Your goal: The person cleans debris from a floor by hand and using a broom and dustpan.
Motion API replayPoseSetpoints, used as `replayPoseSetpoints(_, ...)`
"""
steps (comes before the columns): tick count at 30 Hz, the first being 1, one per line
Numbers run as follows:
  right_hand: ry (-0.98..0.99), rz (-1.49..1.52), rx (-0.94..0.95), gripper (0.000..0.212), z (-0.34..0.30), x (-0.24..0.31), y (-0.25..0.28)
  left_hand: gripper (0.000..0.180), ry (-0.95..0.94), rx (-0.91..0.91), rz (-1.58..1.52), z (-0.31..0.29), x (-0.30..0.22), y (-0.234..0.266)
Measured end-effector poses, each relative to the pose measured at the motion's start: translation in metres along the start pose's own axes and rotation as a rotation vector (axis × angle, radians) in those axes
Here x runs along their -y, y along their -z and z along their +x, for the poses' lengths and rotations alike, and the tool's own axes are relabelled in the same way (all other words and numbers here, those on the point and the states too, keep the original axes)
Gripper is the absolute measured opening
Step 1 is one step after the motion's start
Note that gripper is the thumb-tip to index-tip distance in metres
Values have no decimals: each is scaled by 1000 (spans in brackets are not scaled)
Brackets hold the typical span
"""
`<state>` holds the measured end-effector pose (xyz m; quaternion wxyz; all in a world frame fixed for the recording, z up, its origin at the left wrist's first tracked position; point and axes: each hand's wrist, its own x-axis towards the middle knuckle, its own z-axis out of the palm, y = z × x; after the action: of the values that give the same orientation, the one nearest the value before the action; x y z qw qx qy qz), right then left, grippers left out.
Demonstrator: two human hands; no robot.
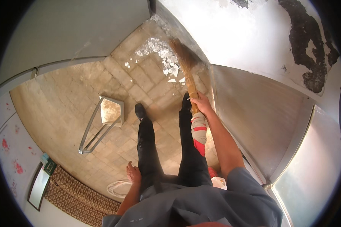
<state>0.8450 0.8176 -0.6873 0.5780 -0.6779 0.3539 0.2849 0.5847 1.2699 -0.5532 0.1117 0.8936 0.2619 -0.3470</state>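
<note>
My right hand [201, 103] is wrapped round the straw stalk of a broom [188, 73], just above its cloth-bound handle of beige and red wrapping. The bristles reach the floor by the wall at the far right, beside a scatter of white flakes [168, 62] that look like fallen plaster or paint. My left hand [133, 172] hangs beside my left leg with its fingers apart and nothing in it. To the left of my feet stands a metal dustpan [111, 110] with a long frame handle; brownish dust marks its pan.
Peeling white wall [246, 34] rises at the right above a grey panel [257, 102]. A grey cabinet-like surface [72, 30] borders the floor at the far left. Coiled white cable [119, 188] lies by my left hand, near a brown patterned cushion [77, 195] and a mirror [37, 189].
</note>
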Motion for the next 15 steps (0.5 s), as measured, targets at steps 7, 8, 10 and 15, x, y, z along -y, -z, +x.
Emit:
replayPoseSetpoints(7, 155, -7, -90, 46, -12, 20, 13, 44, -9, -9, -28, -4, 2, -4)
replayPoseSetpoints(8, 234, -115, -112, 47, 3, 10, 19, 44, -34, -12, -24, -1, -2, -4)
replayPoseSetpoints(10, 57, 90, 73, 49, 14, 2, 16, 44, -63, -24, -12, 3, -3, -4)
replayPoseSetpoints(15, 15, 147, 76, 56, -18, 15, 2, 43, 35, -20, -24, -7, 0, -3)
